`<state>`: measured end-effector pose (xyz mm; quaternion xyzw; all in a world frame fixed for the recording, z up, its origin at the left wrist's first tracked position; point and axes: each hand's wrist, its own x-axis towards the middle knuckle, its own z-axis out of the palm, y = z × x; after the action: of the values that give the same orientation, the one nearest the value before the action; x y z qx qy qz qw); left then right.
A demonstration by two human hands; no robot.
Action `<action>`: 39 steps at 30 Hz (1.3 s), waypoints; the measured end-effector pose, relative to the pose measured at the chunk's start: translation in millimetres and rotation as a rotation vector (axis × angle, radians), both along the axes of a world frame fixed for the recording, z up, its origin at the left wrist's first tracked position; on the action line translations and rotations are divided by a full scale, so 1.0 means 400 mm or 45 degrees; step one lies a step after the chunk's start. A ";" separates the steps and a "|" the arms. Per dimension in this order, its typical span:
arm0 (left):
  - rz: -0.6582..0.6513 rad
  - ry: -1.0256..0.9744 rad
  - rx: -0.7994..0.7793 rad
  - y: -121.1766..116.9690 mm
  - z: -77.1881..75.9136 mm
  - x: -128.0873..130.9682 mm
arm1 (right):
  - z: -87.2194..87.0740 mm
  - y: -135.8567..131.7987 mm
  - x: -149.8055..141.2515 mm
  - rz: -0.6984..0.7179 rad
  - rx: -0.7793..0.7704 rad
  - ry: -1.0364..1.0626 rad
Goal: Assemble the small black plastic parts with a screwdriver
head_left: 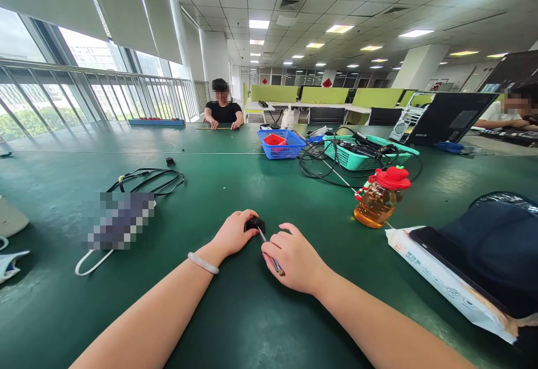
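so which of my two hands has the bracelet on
Your left hand, the one holding the small black part: the pale bracelet circles its wrist. Your right hand, holding the thin tool, has a bare wrist.

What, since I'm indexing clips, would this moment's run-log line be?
left hand: holding small black part | right hand: holding slim tool, tip at part

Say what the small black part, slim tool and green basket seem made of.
Small black part: probably plastic, smooth and dark with slight sheen; the left hand partly covers it. Slim tool: likely metal, by its shiny silvery shaft. Green basket: likely moulded plastic, semi-gloss, by its even colour and perforated wall.
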<state>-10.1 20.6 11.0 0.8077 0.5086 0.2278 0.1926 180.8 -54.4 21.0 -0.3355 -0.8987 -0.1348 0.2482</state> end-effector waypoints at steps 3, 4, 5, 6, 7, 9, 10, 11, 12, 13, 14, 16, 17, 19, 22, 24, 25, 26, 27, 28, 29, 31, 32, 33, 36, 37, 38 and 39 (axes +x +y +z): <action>0.004 0.003 -0.009 -0.001 0.002 0.000 | 0.000 0.000 0.001 0.009 0.013 0.005; 0.004 0.002 -0.011 -0.001 0.003 0.000 | -0.001 0.001 0.001 0.007 0.015 0.006; 0.003 0.000 -0.011 -0.001 0.004 0.000 | -0.001 0.001 0.000 0.002 0.015 0.007; 0.001 -0.002 -0.012 -0.002 0.005 0.000 | -0.002 0.001 0.000 -0.005 0.015 0.008; -0.003 -0.003 -0.013 -0.002 0.005 0.000 | -0.002 0.002 0.000 -0.011 0.014 0.010; -0.009 -0.008 -0.012 -0.002 0.006 0.000 | -0.001 0.002 0.001 -0.018 0.011 0.014; -0.010 -0.009 -0.011 -0.002 0.006 0.000 | -0.001 0.001 0.001 -0.018 0.010 0.015; -0.011 -0.009 -0.009 -0.002 0.006 0.000 | 0.001 0.001 0.002 -0.015 0.009 0.015; -0.011 -0.007 -0.006 -0.002 0.005 0.000 | 0.002 0.001 0.002 -0.013 0.008 0.015; -0.010 -0.005 -0.002 -0.001 0.005 0.001 | 0.003 0.000 0.003 -0.010 0.006 0.014; -0.011 0.000 0.001 -0.001 0.004 0.001 | 0.004 0.000 0.004 -0.010 0.006 0.013; -0.016 0.008 0.008 0.001 0.003 0.001 | 0.006 0.000 0.004 -0.012 0.007 0.010; -0.018 0.012 0.008 0.002 0.002 0.001 | 0.007 -0.001 0.005 -0.011 0.006 0.008; -0.018 0.015 0.007 0.004 0.001 0.001 | 0.007 -0.001 0.005 -0.008 0.003 0.010; -0.018 0.013 0.001 0.006 -0.002 0.000 | 0.008 -0.002 0.006 0.004 0.003 0.028; -0.021 0.011 0.005 0.006 -0.004 -0.001 | 0.008 -0.002 0.006 0.002 0.008 0.035; -0.023 0.009 0.010 0.007 -0.005 -0.001 | 0.007 -0.002 0.006 -0.002 0.009 0.033; -0.023 0.007 0.017 0.007 -0.006 -0.001 | 0.006 0.000 0.006 -0.006 0.008 0.031; -0.024 0.006 0.024 0.007 -0.007 -0.002 | 0.005 0.001 0.007 -0.010 0.005 0.030; -0.024 0.006 0.028 0.007 -0.007 -0.002 | 0.003 0.003 0.008 -0.013 0.000 0.033; -0.023 0.006 0.028 0.007 -0.008 -0.002 | 0.001 0.005 0.009 -0.016 -0.007 0.038; -0.023 0.008 0.022 0.006 -0.009 -0.002 | -0.004 0.010 0.011 -0.025 -0.023 0.051; -0.023 0.007 0.019 0.006 -0.009 -0.003 | -0.006 0.012 0.012 -0.029 -0.033 0.055; -0.024 0.006 0.016 0.006 -0.009 -0.003 | -0.008 0.014 0.013 -0.033 -0.047 0.058; -0.029 0.001 0.012 0.006 -0.008 -0.003 | -0.009 0.018 0.017 -0.034 -0.110 0.099; -0.033 -0.001 0.012 0.006 -0.008 -0.004 | -0.008 0.019 0.018 -0.031 -0.144 0.130; -0.039 -0.003 0.015 0.006 -0.008 -0.005 | -0.006 0.019 0.019 -0.025 -0.188 0.170; -0.046 -0.004 0.018 0.007 -0.007 -0.007 | -0.005 0.020 0.021 -0.017 -0.242 0.218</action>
<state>-12.7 23.3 8.0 0.8177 0.4921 0.2291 0.1916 189.2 -46.3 19.1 -0.3738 -0.8807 -0.0217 0.2901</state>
